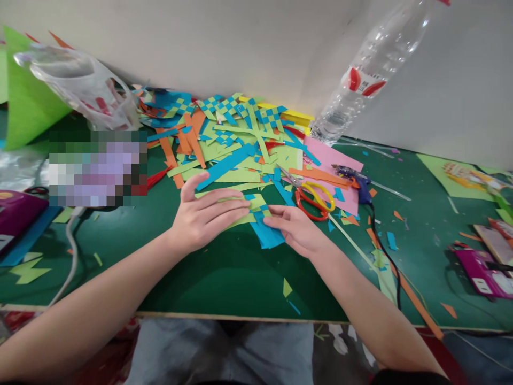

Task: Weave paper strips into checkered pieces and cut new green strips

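A small woven piece of blue and light green paper strips (pixel 258 206) is between my hands, over the green table. My left hand (pixel 200 216) has its fingers stretched out across the left side of the weave. One digit stands up, apart from the paper. Green strips run behind these fingers and out past them. My right hand (pixel 298 230) pinches the right edge, where loose blue strip ends (pixel 266 236) hang down. Scissors (pixel 315 200) with one yellow and one red handle lie just beyond my right hand.
Behind my hands is a heap of paper strips and finished woven pieces (pixel 228 139). A plastic bottle (pixel 360 80) leans on the wall. A plastic-lined container (pixel 84 85) stands back left. A glue gun (pixel 363 187) with a black cord lies right, near a purple box (pixel 484 270).
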Motion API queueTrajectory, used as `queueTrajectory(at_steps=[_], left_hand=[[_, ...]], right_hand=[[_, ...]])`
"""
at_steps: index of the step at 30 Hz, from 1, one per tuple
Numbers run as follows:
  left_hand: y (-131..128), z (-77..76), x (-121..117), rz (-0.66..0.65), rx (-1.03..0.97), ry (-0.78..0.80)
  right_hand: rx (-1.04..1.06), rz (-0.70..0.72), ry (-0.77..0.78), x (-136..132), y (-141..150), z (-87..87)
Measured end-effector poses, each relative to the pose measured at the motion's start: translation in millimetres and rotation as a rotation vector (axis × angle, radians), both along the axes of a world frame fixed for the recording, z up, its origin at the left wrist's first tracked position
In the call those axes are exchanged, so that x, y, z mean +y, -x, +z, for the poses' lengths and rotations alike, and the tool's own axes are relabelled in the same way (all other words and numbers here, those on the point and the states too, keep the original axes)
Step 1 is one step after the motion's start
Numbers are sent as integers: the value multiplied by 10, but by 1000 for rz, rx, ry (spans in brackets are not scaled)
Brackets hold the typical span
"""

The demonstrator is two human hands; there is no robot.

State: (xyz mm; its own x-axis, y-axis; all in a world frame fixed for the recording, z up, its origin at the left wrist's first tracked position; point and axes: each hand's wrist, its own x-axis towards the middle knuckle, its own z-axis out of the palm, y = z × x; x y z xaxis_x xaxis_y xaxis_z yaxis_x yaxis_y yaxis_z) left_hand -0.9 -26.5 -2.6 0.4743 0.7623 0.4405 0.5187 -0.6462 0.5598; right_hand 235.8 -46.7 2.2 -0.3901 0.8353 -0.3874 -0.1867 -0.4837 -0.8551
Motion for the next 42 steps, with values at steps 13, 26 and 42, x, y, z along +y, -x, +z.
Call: queueTrajectory(at_steps=[13,26,42], left_hand=[[-184,137,-51,300,-234,306],[-210,126,-9,113,-314,803],[-234,37,-18,125,-442,1041]], right_hand=[[-478,-231,-806,-35,-89,-71],[-519,-228,-694,-59,13,-32],[-232,-197,-532,-120,94,-85]])
